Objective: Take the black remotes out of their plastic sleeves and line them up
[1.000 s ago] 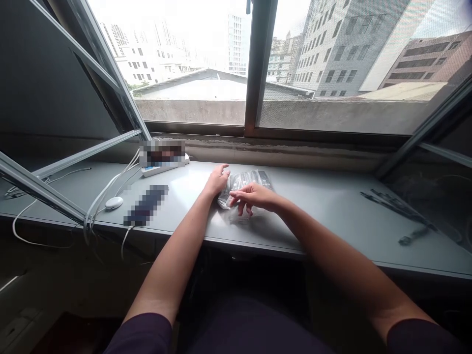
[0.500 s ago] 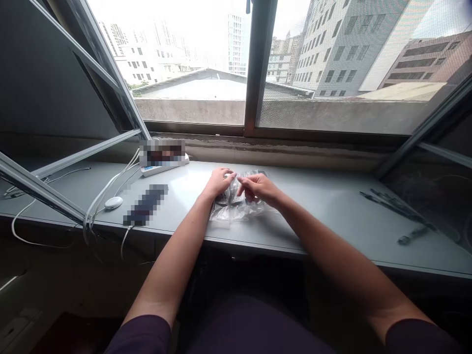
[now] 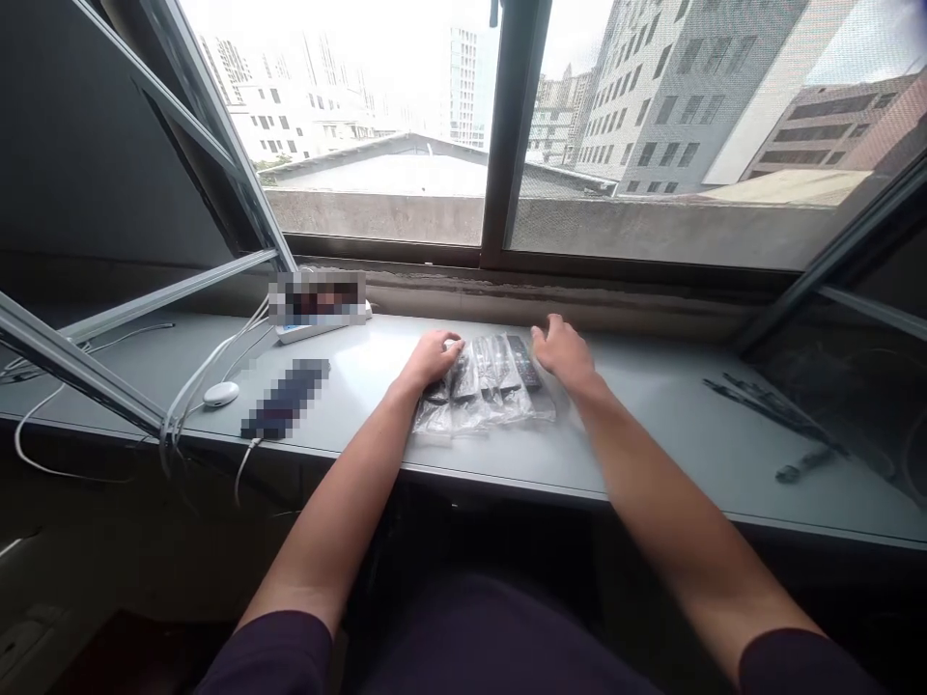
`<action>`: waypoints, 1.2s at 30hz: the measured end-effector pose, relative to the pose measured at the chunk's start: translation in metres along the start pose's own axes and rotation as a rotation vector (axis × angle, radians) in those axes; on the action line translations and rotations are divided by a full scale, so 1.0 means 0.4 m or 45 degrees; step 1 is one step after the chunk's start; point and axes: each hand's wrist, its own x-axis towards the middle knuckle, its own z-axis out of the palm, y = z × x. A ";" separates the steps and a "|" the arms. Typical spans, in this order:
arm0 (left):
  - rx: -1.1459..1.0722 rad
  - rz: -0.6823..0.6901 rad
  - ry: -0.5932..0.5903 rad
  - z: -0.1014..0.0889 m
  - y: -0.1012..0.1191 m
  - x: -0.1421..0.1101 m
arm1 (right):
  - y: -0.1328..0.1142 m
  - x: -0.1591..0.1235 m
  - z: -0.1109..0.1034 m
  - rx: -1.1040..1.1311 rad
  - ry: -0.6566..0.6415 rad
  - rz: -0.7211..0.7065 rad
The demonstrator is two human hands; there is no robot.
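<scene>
Several dark remote controls lie side by side on the desk in clear plastic bags, whose loose ends point towards me. My left hand is at the left end of the row, its fingers curved around the top of the leftmost bagged remote, which they partly hide. At the right end, my right hand is beside the rightmost remote, thumb and fingers apart with nothing between them. Whether it touches that bag I cannot tell.
On the left of the grey desk are a blurred-out dark device with a white cable, a round white puck and a white power strip. Metal frame bars slant nearby. Dark slim parts lie at right.
My right hand has moved right, from above the bags to their right end, and its fingers have spread. The row of remotes now shows. My left hand has stayed in place.
</scene>
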 end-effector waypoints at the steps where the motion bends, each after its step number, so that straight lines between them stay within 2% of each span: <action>1: -0.004 -0.004 0.012 0.000 -0.001 0.002 | 0.008 0.008 0.003 -0.009 -0.051 0.030; 5: 0.010 -0.007 0.086 0.001 -0.008 0.009 | 0.021 0.025 0.025 -0.013 -0.212 -0.013; 10: 0.151 0.026 0.101 0.004 -0.010 0.013 | 0.019 0.028 0.050 -0.013 -0.289 -0.196; 22: 0.169 0.025 0.077 0.005 -0.015 0.010 | 0.036 0.042 0.065 -0.015 -0.293 -0.330; 30: 0.392 -0.016 -0.018 -0.004 -0.001 -0.002 | 0.026 0.031 0.046 0.008 -0.227 -0.269; 32: 0.401 0.003 0.022 -0.006 0.000 -0.004 | 0.023 0.027 0.041 0.011 -0.211 -0.234; 34: 0.359 0.056 0.124 -0.013 0.006 -0.007 | 0.020 0.022 0.027 0.013 -0.187 -0.193; 36: 0.269 0.135 0.261 -0.034 0.023 -0.013 | 0.019 0.010 -0.014 0.023 -0.110 -0.150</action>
